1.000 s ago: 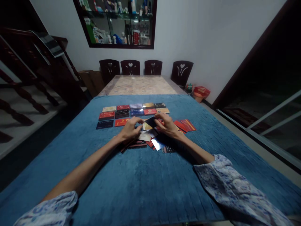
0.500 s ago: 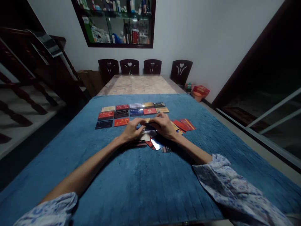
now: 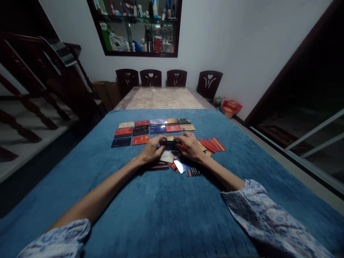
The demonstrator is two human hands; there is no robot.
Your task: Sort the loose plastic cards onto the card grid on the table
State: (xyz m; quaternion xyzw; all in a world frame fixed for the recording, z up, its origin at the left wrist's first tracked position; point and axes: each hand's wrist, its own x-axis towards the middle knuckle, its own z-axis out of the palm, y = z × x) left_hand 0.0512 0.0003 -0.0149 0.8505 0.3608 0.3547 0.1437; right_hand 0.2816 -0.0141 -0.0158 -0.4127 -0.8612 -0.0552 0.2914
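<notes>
A dark card is pinched by its two short ends between my left hand and my right hand. It is tilted up above a loose heap of cards. In that heap show a white card, a shiny pale card and a dark card with rows of marks, partly under my wrists. Beyond my hands, several bank-style cards lie in rows, among them an orange-red card and a dark blue card. A yellow card edge shows just behind the held card.
Red cards are fanned out right of my right hand. A blue cloth covers the near table; the bare marble-look top lies beyond. Dark chairs stand at the far end, and a stair railing is on the left.
The dark card has come level between both hands, its face now more visible. My right fingers have lowered onto its end. The whole view has shifted slightly.
</notes>
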